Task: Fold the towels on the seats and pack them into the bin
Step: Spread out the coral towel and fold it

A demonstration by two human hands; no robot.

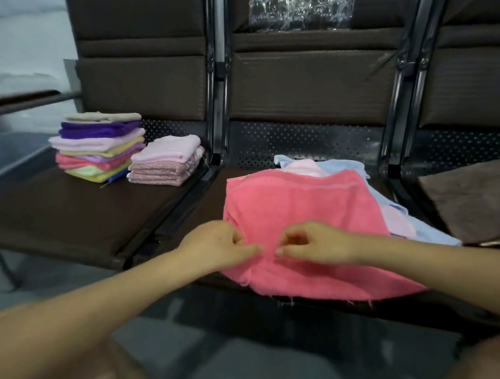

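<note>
A towel [301,215] lay spread on the middle seat [206,208], reaching its front edge, on top of other loose towels [398,211] that stuck out behind it and to its right. My left hand [219,245] and right hand [311,244] met on it near the front edge. On the left seat [72,220], toward the back right corner, stood a tall stack [98,144] with a shorter stack [167,164] just right of it.

Dim, even indoor light left the dark seats beyond the left hand [216,243] murky, glare flecked the plastic sheet [301,6] far above the right hand [314,243], and wide-angle edges bent and blurred, forearms softest.
</note>
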